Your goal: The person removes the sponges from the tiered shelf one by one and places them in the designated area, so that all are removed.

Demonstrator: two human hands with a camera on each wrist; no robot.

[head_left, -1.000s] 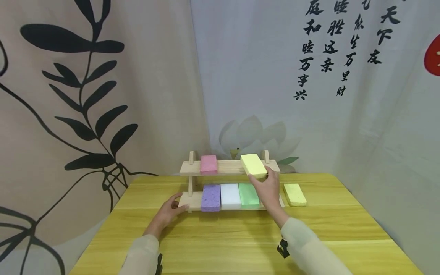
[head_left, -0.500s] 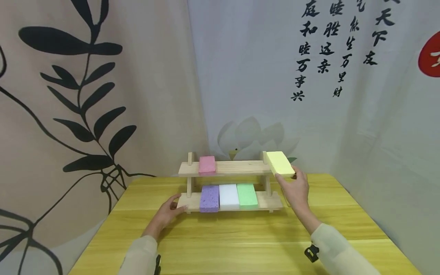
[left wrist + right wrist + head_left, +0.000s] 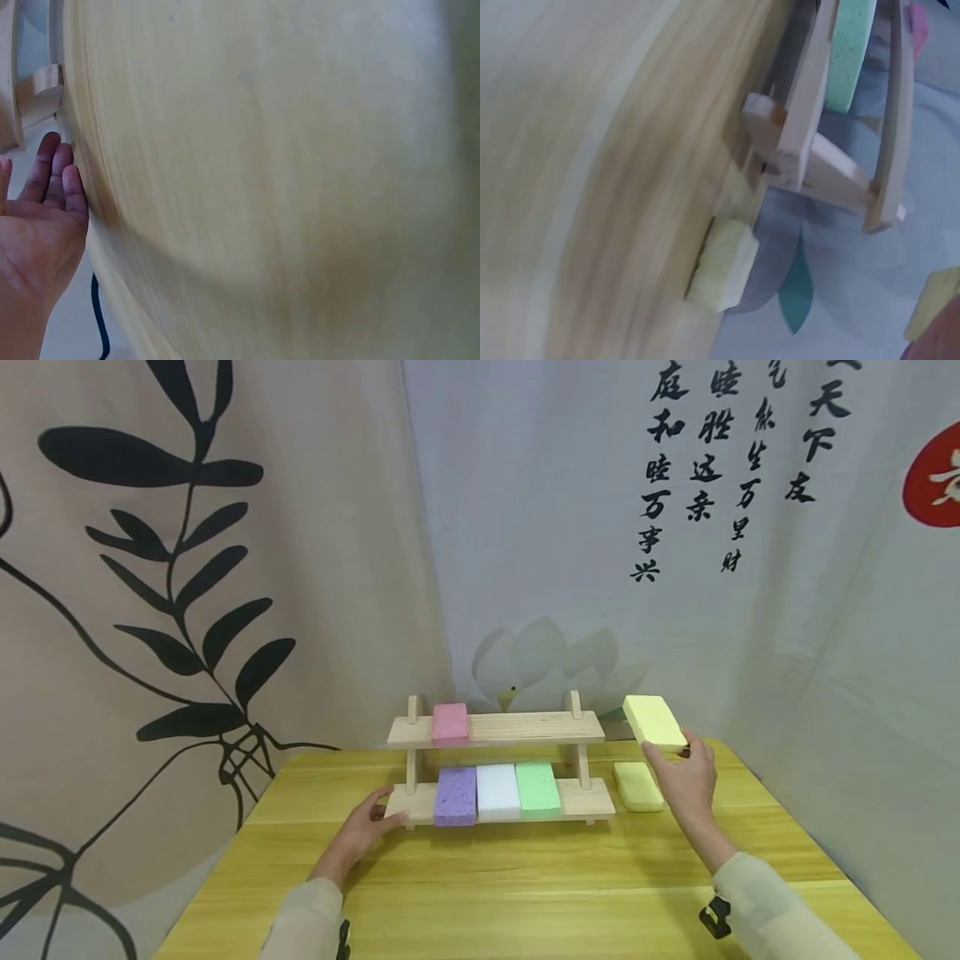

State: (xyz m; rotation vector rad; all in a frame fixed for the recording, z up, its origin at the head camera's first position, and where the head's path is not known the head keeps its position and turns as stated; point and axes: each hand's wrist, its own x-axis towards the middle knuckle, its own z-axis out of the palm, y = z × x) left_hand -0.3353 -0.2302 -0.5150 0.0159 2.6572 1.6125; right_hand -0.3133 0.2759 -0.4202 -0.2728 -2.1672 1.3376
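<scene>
A two-tier wooden rack [image 3: 495,727] stands on the table. My left hand [image 3: 363,828] holds the left end of its lower shelf between thumb and fingers; in the left wrist view the other fingers [image 3: 54,176] extend beside the rack's end. My right hand [image 3: 688,781] pinches a yellow sponge [image 3: 654,722] in the air, right of the rack. Below it, a second yellow sponge [image 3: 637,787] lies on the table, partly behind the hand. A pink sponge [image 3: 450,724] sits on the upper shelf. Purple [image 3: 455,797], white [image 3: 498,792] and green sponges [image 3: 537,789] line the lower shelf.
The wood-grain table [image 3: 510,893] extends in front of the rack and to both sides. Close behind it hangs a printed curtain [image 3: 337,568] with dark leaves and writing. A dark cord [image 3: 97,315] shows beyond the table edge in the left wrist view.
My right hand has carried the yellow sponge rightward, from in front of the upper shelf to beyond the rack's right end. The left hand has stayed at the rack.
</scene>
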